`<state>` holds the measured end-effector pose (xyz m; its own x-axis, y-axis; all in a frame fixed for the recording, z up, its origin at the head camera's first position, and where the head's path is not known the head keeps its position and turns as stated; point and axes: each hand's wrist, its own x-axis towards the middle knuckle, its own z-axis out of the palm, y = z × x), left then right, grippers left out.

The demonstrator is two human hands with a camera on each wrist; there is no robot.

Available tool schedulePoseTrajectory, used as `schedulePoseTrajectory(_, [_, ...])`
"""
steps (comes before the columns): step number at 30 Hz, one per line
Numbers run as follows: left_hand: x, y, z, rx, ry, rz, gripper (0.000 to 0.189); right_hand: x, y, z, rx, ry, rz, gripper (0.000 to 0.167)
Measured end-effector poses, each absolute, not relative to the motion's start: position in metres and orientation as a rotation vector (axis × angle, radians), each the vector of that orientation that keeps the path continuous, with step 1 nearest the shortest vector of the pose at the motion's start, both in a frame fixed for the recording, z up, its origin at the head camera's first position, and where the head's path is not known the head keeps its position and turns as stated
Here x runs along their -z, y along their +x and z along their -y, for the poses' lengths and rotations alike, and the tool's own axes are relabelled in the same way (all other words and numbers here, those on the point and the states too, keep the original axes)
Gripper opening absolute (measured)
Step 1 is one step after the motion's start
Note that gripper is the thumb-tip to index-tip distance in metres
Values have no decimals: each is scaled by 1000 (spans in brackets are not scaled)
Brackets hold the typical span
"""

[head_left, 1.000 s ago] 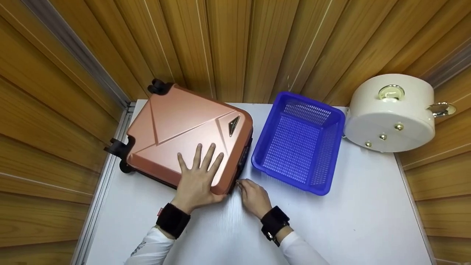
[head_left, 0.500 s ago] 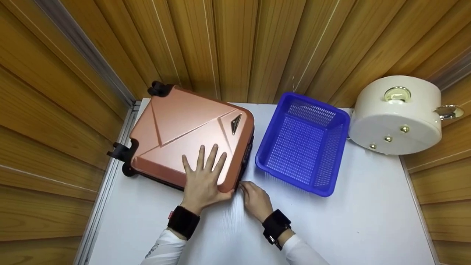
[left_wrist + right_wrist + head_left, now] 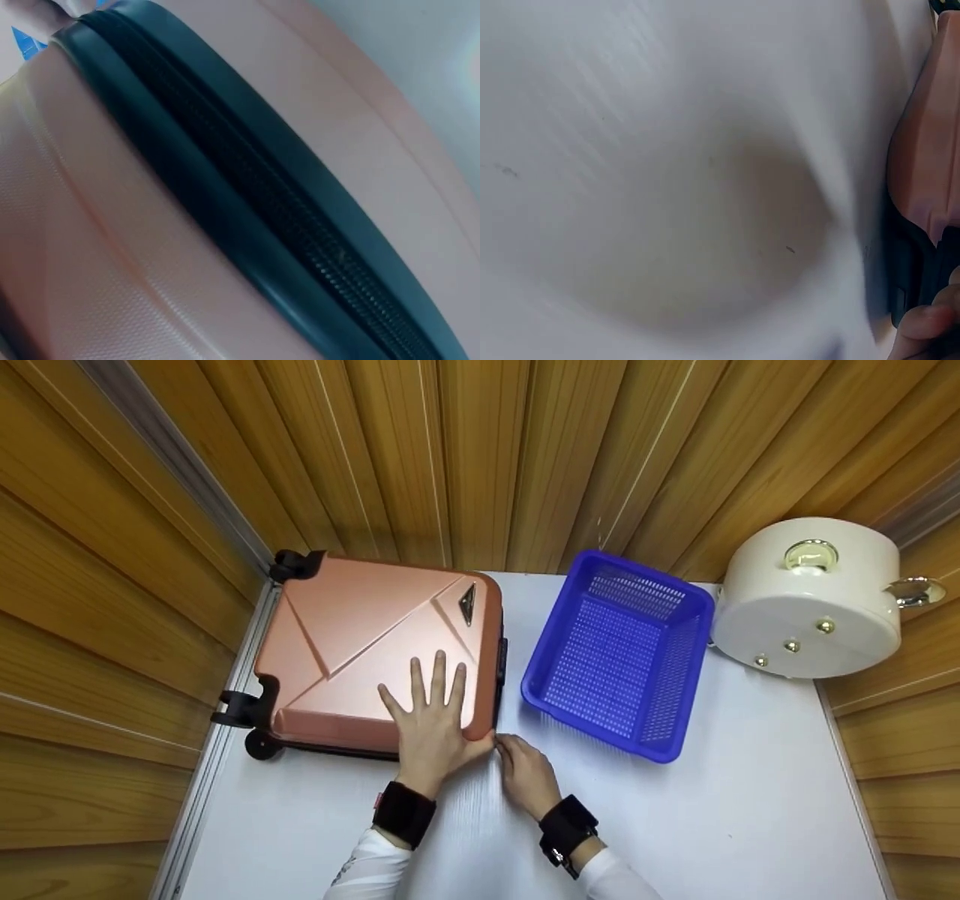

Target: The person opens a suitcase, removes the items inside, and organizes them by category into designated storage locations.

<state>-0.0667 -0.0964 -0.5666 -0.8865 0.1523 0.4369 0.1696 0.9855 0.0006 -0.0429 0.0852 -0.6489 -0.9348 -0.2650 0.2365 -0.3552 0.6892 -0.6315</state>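
Observation:
A rose-gold hard-shell suitcase (image 3: 352, 619) lies flat on the white table in the head view, its black wheels pointing left. My left hand (image 3: 431, 739) rests spread on the shell near the front right corner, thumb over the edge. Beside that corner, my right hand (image 3: 529, 776) has its fingers curled and pinches the zipper pull, which is mostly hidden by the fingertips. In the left wrist view, the zipper (image 3: 247, 169) runs between two black rims along the suitcase side. The right wrist view catches fingertips (image 3: 928, 322) at the dark seam below the shell.
Right of the suitcase stands a blue plastic basket (image 3: 619, 660) with perforated walls. A round cream-coloured case (image 3: 810, 592) with gold handles and studs leans at the back right. Wood-look panels (image 3: 480, 457) wall in the white table (image 3: 750, 810).
The suitcase has turned counterclockwise and slid left, its wheel end swinging toward the front. My left hand has moved slightly right with its palm on the shell; the right hand stays at the corner.

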Motion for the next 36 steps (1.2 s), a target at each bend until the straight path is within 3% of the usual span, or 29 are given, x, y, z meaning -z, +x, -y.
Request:
schedulePoseTrajectory(13, [564, -87, 70, 39, -133, 2724, 116, 641, -40, -90, -1135, 431, 2784, 13])
schedulePoseTrajectory(36, [551, -91, 66, 39, -144, 2837, 120, 637, -31, -92, -992, 624, 2846, 17])
